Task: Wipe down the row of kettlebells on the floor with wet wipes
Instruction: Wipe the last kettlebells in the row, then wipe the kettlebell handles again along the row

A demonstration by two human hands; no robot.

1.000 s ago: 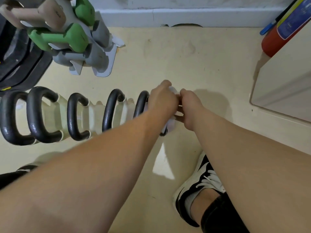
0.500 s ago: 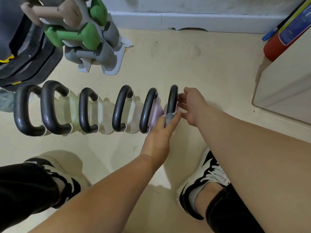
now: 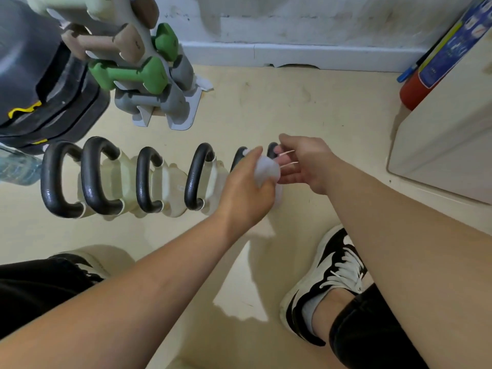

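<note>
A row of several kettlebells (image 3: 197,177) with black handles and pale bodies lies on the beige floor. My left hand (image 3: 245,190) grips a bunched white wet wipe (image 3: 267,170) over the two rightmost kettlebells, hiding most of them. Only the top of the rightmost kettlebell's handle (image 3: 272,149) shows above the wipe. My right hand (image 3: 306,163) hovers just right of the wipe. Its fingers are stretched out, the tips against the wipe and that handle.
A grey dumbbell rack (image 3: 159,107) with green and tan dumbbells stands behind the row, and black weight plates (image 3: 53,102) lie at far left. A red fire extinguisher (image 3: 414,89) and a white cabinet (image 3: 447,145) are on the right. My shoe (image 3: 330,272) is below the hands.
My left hand has moved up from the near end of the rightmost handle to its upper part, carrying the wipe. My right hand stays beside it with its fingers spread.
</note>
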